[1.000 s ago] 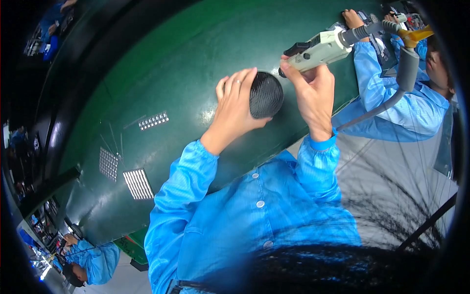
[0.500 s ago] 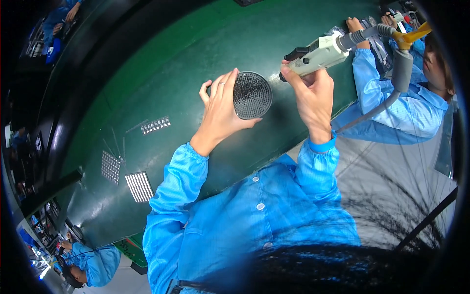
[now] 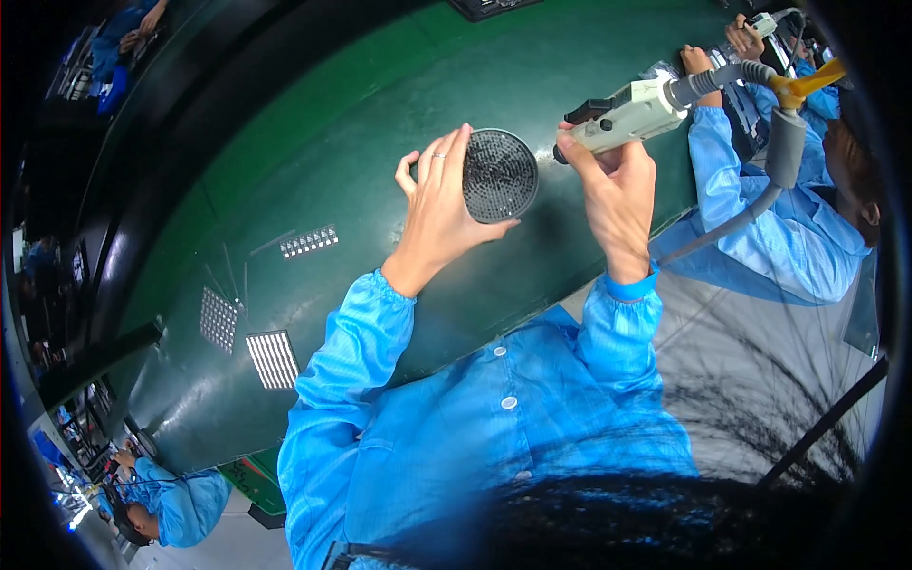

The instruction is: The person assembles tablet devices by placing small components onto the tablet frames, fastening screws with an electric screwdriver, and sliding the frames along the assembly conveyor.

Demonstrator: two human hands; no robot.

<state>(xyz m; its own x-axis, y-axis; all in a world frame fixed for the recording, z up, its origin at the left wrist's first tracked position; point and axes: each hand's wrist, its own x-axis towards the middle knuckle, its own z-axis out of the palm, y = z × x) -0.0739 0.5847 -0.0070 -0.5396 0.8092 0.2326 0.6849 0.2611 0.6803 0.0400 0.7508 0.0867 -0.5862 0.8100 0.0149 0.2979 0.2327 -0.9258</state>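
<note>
Since a moment ago we have tilted the round black mesh disc (image 3: 500, 175) upright, its face turned toward us. Our left hand (image 3: 439, 204) grips its edge above the green worktop (image 3: 313, 142). Our right hand (image 3: 617, 190) is clenched around the pale power tool (image 3: 622, 114), its tip just beside the disc.

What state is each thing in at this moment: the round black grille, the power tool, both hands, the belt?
Round black grille: lifted, mesh face up.
Left hand: gripping the grille's rim.
Right hand: closed on the tool.
Power tool: tip beside the grille.
Green belt: carrying small perforated plates.
</note>
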